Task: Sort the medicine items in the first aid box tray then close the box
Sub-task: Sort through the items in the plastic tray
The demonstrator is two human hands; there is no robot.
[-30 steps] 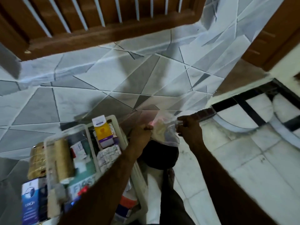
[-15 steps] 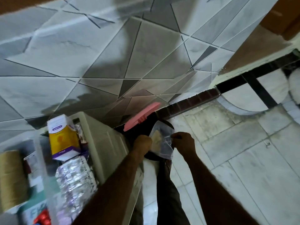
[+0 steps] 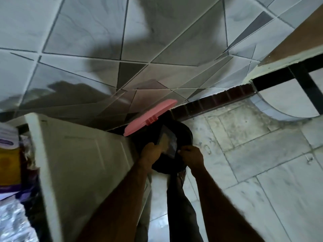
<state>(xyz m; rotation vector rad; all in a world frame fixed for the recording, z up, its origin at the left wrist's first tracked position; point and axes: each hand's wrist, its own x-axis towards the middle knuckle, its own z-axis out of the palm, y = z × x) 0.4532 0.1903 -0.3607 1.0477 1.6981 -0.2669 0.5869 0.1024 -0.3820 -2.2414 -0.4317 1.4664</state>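
Observation:
Both hands hold a small clear plastic bag (image 3: 169, 143) over the dark mouth of a bin (image 3: 185, 135) on the floor. My left hand (image 3: 151, 154) pinches the bag's left edge and my right hand (image 3: 192, 157) pinches its right edge. The bin's pink lid (image 3: 150, 117) stands tipped open behind the bag. The white first aid box (image 3: 73, 158) fills the lower left; only its outer wall and rim show well. At the far left edge a yellow and purple medicine carton (image 3: 8, 165) and foil blister strips (image 3: 14, 222) lie inside it.
A grey tiled wall (image 3: 122, 41) rises behind the bin and box. Pale marble floor (image 3: 262, 163) spreads to the right, with a dark skirting strip (image 3: 218, 100) along the wall's foot. My trouser leg (image 3: 181, 206) and foot stand just below the bin.
The view has tilted down and toward the bin. Both hands have lowered the clear bag from above the box down into the bin's opening; most of the tray has slid out of view.

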